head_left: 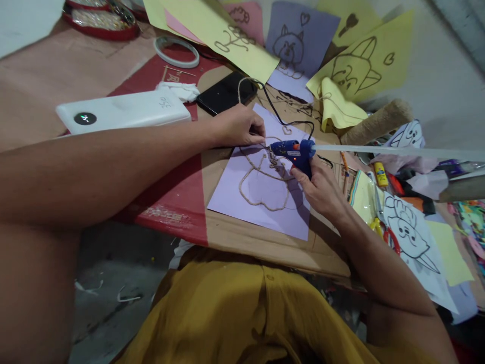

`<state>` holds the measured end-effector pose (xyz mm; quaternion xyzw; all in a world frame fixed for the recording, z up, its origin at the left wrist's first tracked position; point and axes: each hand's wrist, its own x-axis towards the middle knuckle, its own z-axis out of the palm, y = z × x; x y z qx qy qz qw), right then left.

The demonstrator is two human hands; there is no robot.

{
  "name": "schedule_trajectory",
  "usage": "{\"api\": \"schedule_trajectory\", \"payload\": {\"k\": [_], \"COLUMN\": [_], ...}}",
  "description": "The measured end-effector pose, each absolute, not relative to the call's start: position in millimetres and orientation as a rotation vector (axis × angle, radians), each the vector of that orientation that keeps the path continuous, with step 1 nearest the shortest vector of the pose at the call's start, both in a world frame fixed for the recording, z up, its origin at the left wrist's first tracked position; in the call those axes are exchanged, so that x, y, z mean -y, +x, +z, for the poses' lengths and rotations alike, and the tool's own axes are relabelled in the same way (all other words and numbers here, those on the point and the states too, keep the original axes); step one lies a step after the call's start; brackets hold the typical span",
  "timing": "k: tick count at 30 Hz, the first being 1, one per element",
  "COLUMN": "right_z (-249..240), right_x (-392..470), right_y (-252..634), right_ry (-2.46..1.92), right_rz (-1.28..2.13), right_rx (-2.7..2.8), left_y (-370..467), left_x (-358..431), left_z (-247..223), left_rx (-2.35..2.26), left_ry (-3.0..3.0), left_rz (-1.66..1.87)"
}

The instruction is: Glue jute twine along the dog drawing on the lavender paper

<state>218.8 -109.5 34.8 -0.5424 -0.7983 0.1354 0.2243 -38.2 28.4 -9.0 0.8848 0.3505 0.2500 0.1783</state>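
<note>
My right hand (pixel 320 187) is wrapped round the handle of a blue glue gun (pixel 301 154), whose nozzle points left over a purple sheet of paper (pixel 227 194). A long whitish glue stick (pixel 364 149) sticks out of its back end. With thumb and fingers pinched, my left hand (pixel 242 126) holds a strand of brown twine close to the nozzle. Twine outlines (pixel 261 203) of a figure lie on the sheet, with a small drawn heart (pixel 287 130) near its top. The nozzle tip and the pinched twine are partly hidden by the fingers.
A white power bank (pixel 125 111), a black phone (pixel 225 93) and a tape roll (pixel 176 52) lie to the left and behind. Twine-decorated sheets (pixel 303 40) lean at the back. A twine roll (pixel 379 121), scissors (pixel 390 237) and a fox drawing (pixel 409 237) are on the right.
</note>
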Motion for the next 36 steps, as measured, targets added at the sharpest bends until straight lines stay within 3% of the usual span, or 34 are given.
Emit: {"api": "schedule_trajectory", "payload": {"k": [36], "right_z": [41], "right_x": [109], "right_y": [209], "right_ry": [-1.554], "right_rz": [0.425], "right_rx": [2.146], "left_y": [-41], "left_x": [-28], "left_z": [-8], "left_rx": [-0.973], "left_ry": [2.492], "left_rz": [0.685]}}
